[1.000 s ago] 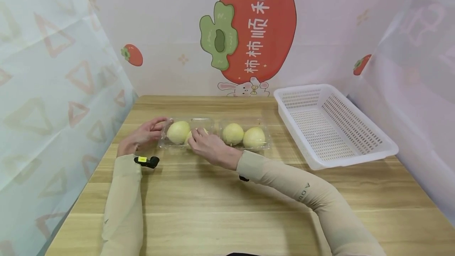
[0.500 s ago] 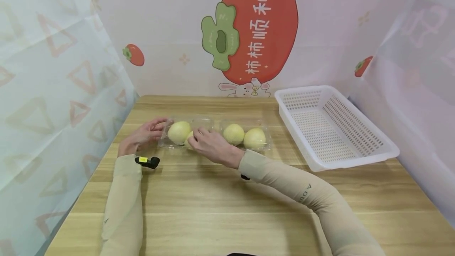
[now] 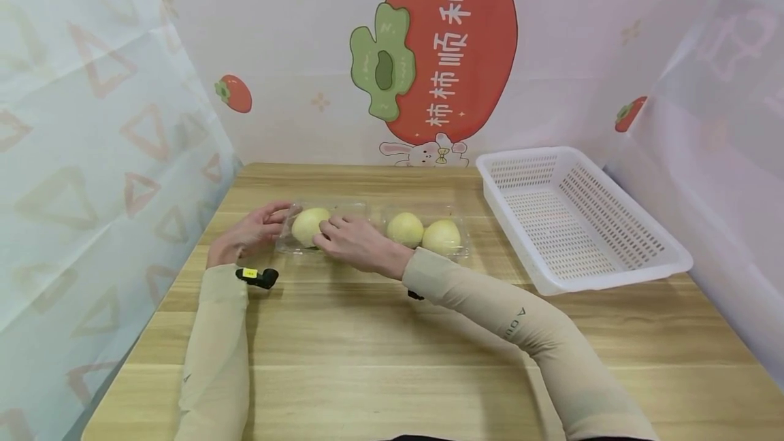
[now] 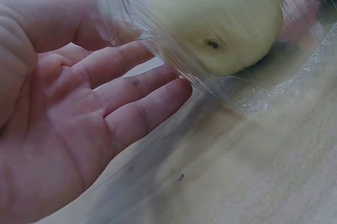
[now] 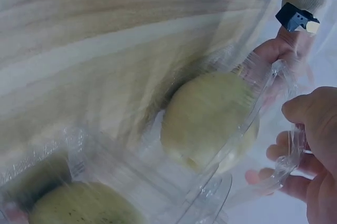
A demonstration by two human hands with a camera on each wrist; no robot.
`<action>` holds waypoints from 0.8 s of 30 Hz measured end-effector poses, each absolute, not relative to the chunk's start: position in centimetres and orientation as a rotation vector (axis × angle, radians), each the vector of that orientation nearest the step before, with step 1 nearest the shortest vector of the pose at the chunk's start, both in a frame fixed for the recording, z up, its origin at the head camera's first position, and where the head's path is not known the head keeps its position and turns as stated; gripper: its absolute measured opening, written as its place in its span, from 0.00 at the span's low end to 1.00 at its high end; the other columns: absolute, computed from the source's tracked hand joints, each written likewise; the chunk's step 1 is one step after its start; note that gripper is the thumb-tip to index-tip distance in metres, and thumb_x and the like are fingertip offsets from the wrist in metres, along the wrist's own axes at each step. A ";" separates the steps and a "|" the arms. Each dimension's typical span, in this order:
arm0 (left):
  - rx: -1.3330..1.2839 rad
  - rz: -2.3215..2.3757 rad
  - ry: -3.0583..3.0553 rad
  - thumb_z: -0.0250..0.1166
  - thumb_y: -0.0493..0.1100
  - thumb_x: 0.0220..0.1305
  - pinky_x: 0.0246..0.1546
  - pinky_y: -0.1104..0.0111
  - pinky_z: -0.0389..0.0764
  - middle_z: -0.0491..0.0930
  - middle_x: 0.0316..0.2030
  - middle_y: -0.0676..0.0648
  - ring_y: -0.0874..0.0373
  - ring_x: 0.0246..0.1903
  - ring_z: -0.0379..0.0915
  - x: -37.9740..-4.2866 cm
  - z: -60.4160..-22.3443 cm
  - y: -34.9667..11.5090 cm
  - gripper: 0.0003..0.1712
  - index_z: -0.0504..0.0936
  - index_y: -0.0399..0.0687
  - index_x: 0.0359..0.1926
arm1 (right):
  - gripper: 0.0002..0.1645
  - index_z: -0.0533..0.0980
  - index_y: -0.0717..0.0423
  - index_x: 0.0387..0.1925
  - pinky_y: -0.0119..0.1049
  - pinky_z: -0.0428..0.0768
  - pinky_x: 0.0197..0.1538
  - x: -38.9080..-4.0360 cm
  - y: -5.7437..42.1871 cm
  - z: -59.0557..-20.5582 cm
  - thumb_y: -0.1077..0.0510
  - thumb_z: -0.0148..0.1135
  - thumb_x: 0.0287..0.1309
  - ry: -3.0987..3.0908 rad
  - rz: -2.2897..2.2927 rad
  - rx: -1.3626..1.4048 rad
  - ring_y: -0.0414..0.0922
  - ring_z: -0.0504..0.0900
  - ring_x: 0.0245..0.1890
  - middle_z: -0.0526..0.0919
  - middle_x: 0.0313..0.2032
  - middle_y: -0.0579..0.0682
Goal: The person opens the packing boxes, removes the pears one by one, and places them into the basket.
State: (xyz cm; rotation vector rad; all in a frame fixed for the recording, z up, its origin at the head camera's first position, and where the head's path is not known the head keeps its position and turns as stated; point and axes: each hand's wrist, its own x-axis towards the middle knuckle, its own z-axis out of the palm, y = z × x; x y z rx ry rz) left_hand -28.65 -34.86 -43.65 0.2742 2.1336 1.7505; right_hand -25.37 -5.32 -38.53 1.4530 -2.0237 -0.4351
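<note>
A clear plastic box (image 3: 356, 211) lies at the left of the table's far half with pale yellow pears inside. One pear (image 3: 311, 226) shows near its left end, and my right hand hides the other from the head view. Relaxed, mostly straight fingers of my left hand (image 3: 260, 226) touch the box's left end; a pear (image 4: 221, 18) shows through the plastic in the left wrist view. My right hand (image 3: 358, 245) reaches across the box, and in the right wrist view its thumb (image 5: 297, 109) and fingers pinch the clear plastic rim (image 5: 287, 163).
To the right, a second clear box (image 3: 456, 212) holds two more pears (image 3: 404, 231). A white perforated basket (image 3: 542, 274) stands at the far right of the wooden table (image 3: 367, 359). Printed cloth walls (image 3: 275, 33) rise at the back and both sides.
My right hand has shifted left along the box, covering the pear that showed beneath it earlier. The left hand stays at the box's left end.
</note>
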 end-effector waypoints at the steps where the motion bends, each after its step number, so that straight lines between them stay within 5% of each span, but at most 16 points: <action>1: 0.277 1.751 2.132 0.57 0.37 0.71 0.50 0.73 0.79 0.52 0.75 0.36 0.73 0.54 0.73 -28.7 -43.6 -34.8 0.40 0.47 0.45 0.76 | 0.08 0.72 0.50 0.42 0.31 0.80 0.37 -25.4 -5.4 -38.5 0.59 0.45 0.74 -2.022 -0.438 1.462 0.42 0.80 0.38 0.78 0.38 0.46; 10: 0.277 1.754 2.128 0.57 0.38 0.71 0.51 0.73 0.79 0.52 0.75 0.36 0.74 0.54 0.73 -28.8 -43.8 -35.0 0.40 0.47 0.46 0.77 | 0.11 0.74 0.53 0.41 0.33 0.80 0.36 -26.0 -6.0 -37.8 0.58 0.44 0.74 -1.963 -0.423 1.523 0.42 0.80 0.31 0.80 0.34 0.46; 24: 0.269 1.832 2.042 0.56 0.36 0.71 0.44 0.75 0.79 0.57 0.74 0.38 0.68 0.53 0.75 -28.7 -44.1 -35.1 0.39 0.47 0.48 0.77 | 0.09 0.69 0.53 0.49 0.33 0.81 0.39 -27.1 -6.7 -36.9 0.62 0.43 0.73 -2.135 -0.369 1.637 0.43 0.80 0.36 0.80 0.40 0.48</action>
